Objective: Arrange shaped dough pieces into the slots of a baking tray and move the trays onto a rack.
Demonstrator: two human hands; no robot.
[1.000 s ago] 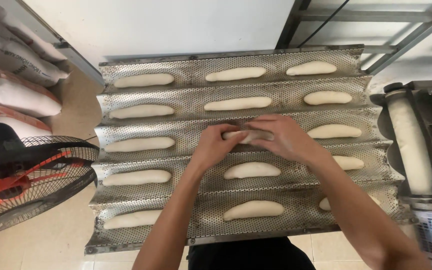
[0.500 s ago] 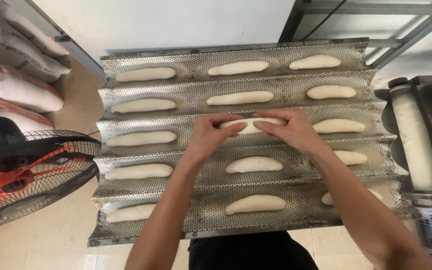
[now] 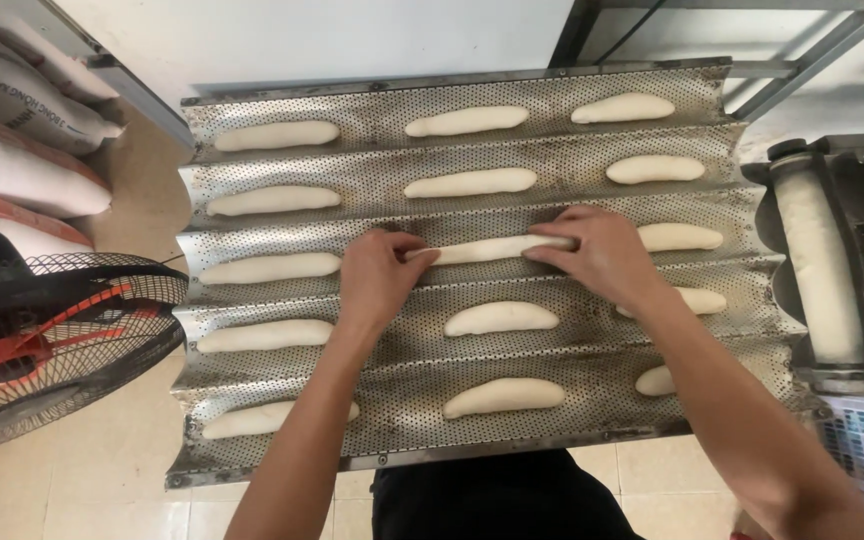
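- Dough piece lies along the middle channel of the perforated metal tray, about halfway between the tray's left and right edges.
- Left hand rests on the near-left end of that piece, fingers curled down and pinching its tip.
- Right hand covers the other end, fingers laid flat over the dough and pressing it into the channel — closed on it rather than spread free.
- Compared with a second ago, the two hands have drawn apart. Then they sat close together over a short lump; now they stand well apart and the piece between them is visibly longer and thinner, so the stretching looks largely done and the piece seems nearly matched to its neighbours.
- Other shaped loaves fill the tray in three columns: one at the far-left corner, one in the middle of the far channel, and one in the near channel among them. Those near the right edge are partly hidden by the right forearm.
- Beside the tray's left edge stands a fan with a wire guard, with stacked sacks beyond it.
- At the right edge sits a roller machine — its pale cylinder runs parallel to that edge.
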